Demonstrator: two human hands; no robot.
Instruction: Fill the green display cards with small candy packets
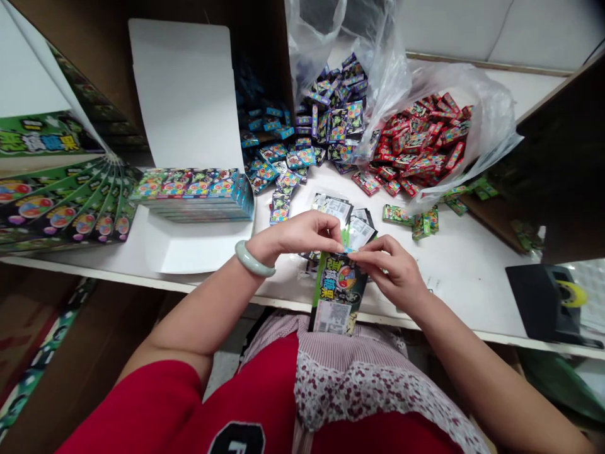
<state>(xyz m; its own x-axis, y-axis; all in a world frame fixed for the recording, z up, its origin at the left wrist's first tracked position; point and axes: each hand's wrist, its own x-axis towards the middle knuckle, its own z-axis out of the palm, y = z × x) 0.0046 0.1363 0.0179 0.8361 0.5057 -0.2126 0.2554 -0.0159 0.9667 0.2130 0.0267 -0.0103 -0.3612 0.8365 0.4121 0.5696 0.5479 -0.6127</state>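
Note:
A flat black-and-green printed candy packet (339, 284) hangs over the table's front edge, with a white printed panel near its lower end. At its top edge my left hand (314, 232), with a pale bangle on the wrist, is closed in a pinch. My right hand (392, 268) pinches the same edge from the other side, the fingertips of both hands nearly meeting. A small blue bit (348, 250) shows between the fingertips. Just beyond my hands lie several black packets with white labels (362, 232), partly covered by my left hand.
On the left, an open white display box (189, 243) holds stacked small candy boxes (193, 186), beside fanned green cartons (61, 208). Behind lie heaps of blue (271, 151), purple (338, 123) and red boxes (420, 142), some in clear bags. Green boxes (423, 222) and a tape dispenser (543, 302) are right.

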